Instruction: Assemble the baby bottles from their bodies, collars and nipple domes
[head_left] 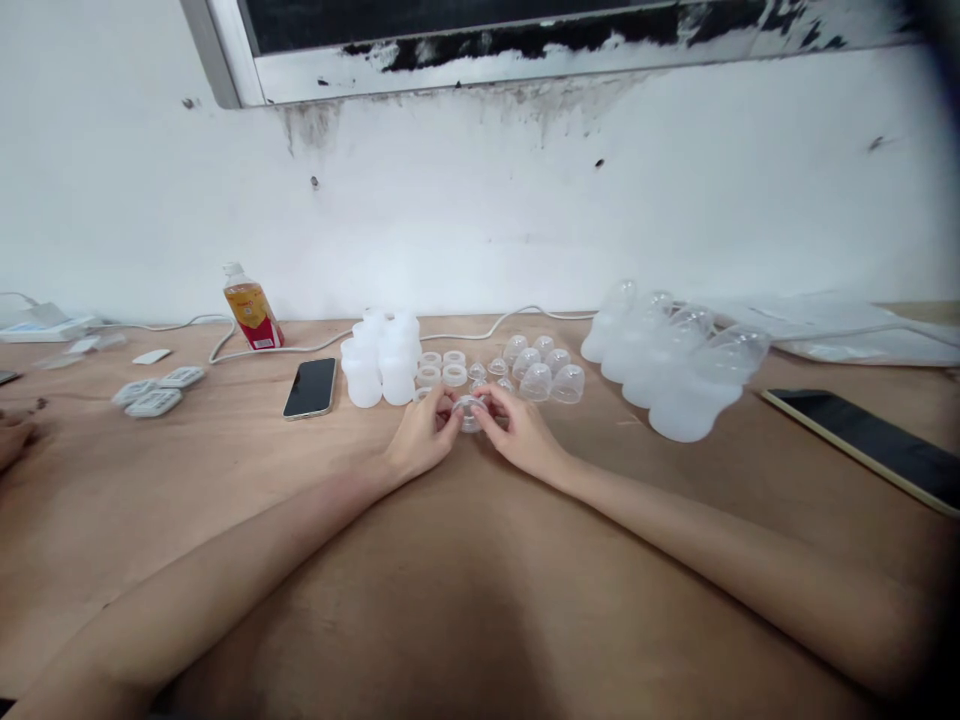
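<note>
My left hand (424, 435) and my right hand (517, 430) meet at the middle of the wooden table (480, 600). Both pinch one small clear plastic ring-shaped piece (469, 412) between their fingertips. Just beyond it lie several white screw rings (442, 368), small clear teats (487, 370) and clear dome caps (544, 372). A cluster of short white bottle bodies (379, 360) stands to the left of those. To the right, several assembled bottles with clear caps (671, 360) lie on their sides.
A phone (310, 387) lies face up left of the bottles. A tablet (870, 440) sits at the right. At the back left stand an orange-labelled bottle (251, 312), white cables (247, 345) and small grey pads (154, 392). Another person's hand (11, 435) shows at the left edge.
</note>
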